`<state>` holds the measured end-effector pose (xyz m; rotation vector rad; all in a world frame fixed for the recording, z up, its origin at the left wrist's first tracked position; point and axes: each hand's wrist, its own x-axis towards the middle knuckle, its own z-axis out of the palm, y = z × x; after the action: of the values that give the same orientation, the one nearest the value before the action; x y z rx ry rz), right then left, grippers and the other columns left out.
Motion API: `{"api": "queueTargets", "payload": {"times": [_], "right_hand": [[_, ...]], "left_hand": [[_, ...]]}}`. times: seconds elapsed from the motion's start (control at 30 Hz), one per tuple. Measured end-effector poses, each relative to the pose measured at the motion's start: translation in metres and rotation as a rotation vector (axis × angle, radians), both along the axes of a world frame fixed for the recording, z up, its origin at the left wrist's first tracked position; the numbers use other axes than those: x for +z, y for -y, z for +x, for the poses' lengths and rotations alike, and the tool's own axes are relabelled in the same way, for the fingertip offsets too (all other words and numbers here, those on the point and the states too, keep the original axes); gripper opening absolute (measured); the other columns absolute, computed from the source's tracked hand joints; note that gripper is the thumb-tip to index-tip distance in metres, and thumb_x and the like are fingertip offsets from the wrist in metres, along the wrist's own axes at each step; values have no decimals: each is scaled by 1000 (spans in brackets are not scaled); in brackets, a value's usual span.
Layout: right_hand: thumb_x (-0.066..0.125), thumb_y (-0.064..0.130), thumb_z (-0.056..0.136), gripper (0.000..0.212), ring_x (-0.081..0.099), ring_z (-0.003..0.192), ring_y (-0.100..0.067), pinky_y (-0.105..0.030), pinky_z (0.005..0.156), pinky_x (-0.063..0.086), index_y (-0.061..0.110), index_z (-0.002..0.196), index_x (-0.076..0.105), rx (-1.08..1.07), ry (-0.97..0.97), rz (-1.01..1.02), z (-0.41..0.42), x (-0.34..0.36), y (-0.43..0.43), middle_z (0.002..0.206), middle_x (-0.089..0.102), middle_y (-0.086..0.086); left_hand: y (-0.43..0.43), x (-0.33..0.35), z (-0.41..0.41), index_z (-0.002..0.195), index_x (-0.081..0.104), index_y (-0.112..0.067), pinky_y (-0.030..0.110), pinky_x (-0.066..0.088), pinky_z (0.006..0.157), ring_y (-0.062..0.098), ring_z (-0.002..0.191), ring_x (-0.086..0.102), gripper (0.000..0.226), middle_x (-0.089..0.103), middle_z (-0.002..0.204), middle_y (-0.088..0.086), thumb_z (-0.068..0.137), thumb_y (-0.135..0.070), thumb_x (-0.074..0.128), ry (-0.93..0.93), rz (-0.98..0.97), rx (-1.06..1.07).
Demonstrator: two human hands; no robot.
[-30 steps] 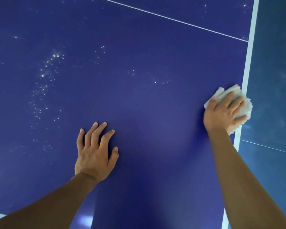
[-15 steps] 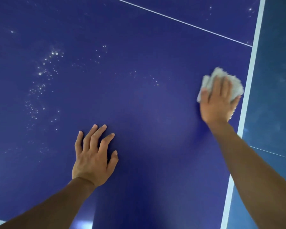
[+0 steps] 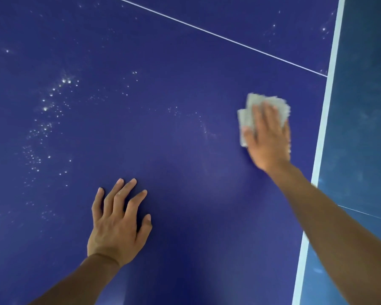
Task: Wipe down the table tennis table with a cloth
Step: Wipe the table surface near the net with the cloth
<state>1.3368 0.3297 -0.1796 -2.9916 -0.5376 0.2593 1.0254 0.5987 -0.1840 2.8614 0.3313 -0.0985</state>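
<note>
Specks (image 3: pixel 46 111) toward the table's (image 3: pixel 185 62) left side may get missed: right hand (image 3: pixel 268 139), flat on the cloth (image 3: pixel 264 104), presses near the right edge; left hand (image 3: pixel 117 225) rests spread.

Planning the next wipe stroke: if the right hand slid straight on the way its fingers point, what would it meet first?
The right hand, pressing the cloth, would cross bare table and first meet the thin white line; nothing else seems to lie between.
</note>
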Motion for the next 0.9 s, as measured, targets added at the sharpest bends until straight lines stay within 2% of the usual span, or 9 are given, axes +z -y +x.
{"api": "queueTargets", "payload": {"times": [0.13,0.23,0.3,0.47,0.57,0.63,0.7,0.83,0.9], "right_hand": [[17,50,104,69,2,160,-19,-60,126,7,22,166,6,-557,-15,-9,87,7,30,174,6,-3],[13,50,104,69,-1,160,-22,-64,124,2,21,167,4,-682,-27,-10,130,12,-1,174,2,-4],[14,48,106,67,-3,161,-22,-64,125,-2,23,167,3,-537,-19,-28,131,10,-40,175,0,-2],[16,52,105,66,1,161,-24,-60,126,2,26,166,13,135,-41,-25,34,4,-126,175,6,0],[20,53,107,67,4,161,-26,-60,126,11,21,166,21,434,-26,-8,-52,0,-105,174,12,-3],[25,55,108,66,5,161,-25,-62,124,16,22,165,23,476,-38,-4,-73,-1,-70,174,12,-2],[25,56,106,68,9,161,-24,-62,124,17,24,165,24,317,-15,-18,-57,1,-40,174,15,-2],[14,53,103,69,2,161,-22,-61,126,6,26,167,8,-246,-32,0,8,5,-42,175,5,0],[16,48,106,66,-1,160,-24,-63,125,3,25,167,4,-310,-22,0,19,4,-73,175,2,-1]], "left_hand": [[1,0,1,131,62,-10,64,18,123,39,146,38,53,49,150,15,93,-43,43,23,-5,9],[0,-4,-1,131,61,-11,64,18,123,39,146,38,53,49,150,15,93,-43,44,42,-7,2],[-1,-4,-1,131,60,-11,64,17,123,39,146,38,53,49,150,15,93,-44,44,44,-8,-6],[-1,0,0,132,62,-11,64,15,124,37,148,36,55,47,153,15,92,-44,43,-5,-9,4],[-1,-1,0,133,60,-12,64,16,123,36,149,34,55,45,154,13,92,-45,43,-17,-4,1],[-2,-3,-1,134,58,-14,63,15,124,36,149,34,54,45,154,13,92,-45,44,-7,-6,2],[-2,-4,-1,133,57,-15,63,14,124,36,149,34,52,46,154,12,92,-44,44,4,-7,1],[-2,-4,-1,133,56,-15,63,16,124,36,149,35,50,46,153,12,93,-43,45,18,-8,-2],[-1,-4,-2,133,58,-15,62,16,124,35,149,35,50,46,154,11,93,-44,46,6,-1,-2]]}}
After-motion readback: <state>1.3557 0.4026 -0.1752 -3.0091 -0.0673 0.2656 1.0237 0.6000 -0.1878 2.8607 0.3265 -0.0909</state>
